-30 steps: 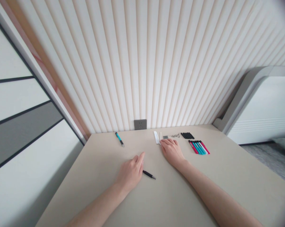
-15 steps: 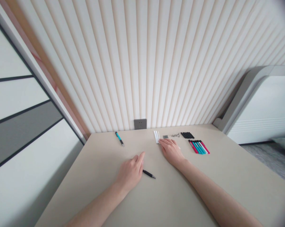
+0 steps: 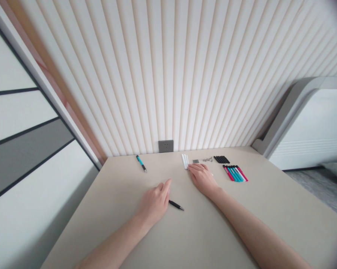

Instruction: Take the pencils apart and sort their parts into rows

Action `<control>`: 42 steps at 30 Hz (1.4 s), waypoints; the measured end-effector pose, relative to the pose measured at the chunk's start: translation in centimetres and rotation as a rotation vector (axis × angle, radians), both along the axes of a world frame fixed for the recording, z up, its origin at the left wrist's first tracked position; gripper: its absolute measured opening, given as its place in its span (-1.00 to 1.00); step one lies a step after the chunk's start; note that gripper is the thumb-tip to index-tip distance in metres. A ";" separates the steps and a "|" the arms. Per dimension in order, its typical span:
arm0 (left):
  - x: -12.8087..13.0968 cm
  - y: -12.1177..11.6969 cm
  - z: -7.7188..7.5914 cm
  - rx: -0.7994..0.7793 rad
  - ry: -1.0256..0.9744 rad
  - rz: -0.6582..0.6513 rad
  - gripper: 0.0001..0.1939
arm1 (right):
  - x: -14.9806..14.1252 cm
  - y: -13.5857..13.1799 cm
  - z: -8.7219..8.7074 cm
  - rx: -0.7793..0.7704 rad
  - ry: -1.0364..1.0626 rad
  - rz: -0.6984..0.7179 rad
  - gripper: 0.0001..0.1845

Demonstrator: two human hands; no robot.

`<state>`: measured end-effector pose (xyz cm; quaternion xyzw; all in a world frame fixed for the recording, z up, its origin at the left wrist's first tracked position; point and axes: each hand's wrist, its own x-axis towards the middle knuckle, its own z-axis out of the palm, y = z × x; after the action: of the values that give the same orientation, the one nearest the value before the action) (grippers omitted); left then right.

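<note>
My left hand (image 3: 155,201) is closed around a black pen barrel (image 3: 176,205), low over the table. The barrel's dark front part and silver tip stick out to the right; the rest is hidden by the hand. Further back, my right hand (image 3: 204,178) is palm down with its fingers stretched to the left. Its fingertips touch the lower ends of several thin white pen refills (image 3: 184,160) lying side by side. The thumb is hidden. A small white tip (image 3: 212,174) shows beside the knuckles.
Small grey pieces (image 3: 195,161), metal parts (image 3: 208,159) and a row of black pen parts (image 3: 221,159) lie along the back. Coloured pen parts (image 3: 236,173) are at the right. A blue-and-black pen (image 3: 141,163) lies on the table (image 3: 112,194) at the left. Behind is a wall socket (image 3: 166,146).
Both hands keep nearly the same place and hold. The whole view has shifted very slightly.
</note>
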<state>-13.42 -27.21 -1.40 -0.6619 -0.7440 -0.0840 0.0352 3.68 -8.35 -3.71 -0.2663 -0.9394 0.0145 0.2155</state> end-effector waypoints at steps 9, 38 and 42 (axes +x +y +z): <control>0.1 0.0 0.2 -0.002 0.014 0.002 -0.59 | 0.0 -0.4 0.3 0.015 0.029 0.007 -0.67; 0.1 0.0 0.0 0.015 0.027 -0.006 -0.59 | 0.0 0.2 -0.3 -0.007 0.041 0.036 -0.61; 0.1 0.0 0.1 0.012 0.017 -0.006 -0.58 | -0.1 0.1 -0.3 -0.011 0.026 0.048 -0.60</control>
<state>-13.28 -27.20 -1.30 -0.6644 -0.7414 -0.0827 0.0453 3.57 -8.23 -3.98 -0.2448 -0.9425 0.0285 0.2258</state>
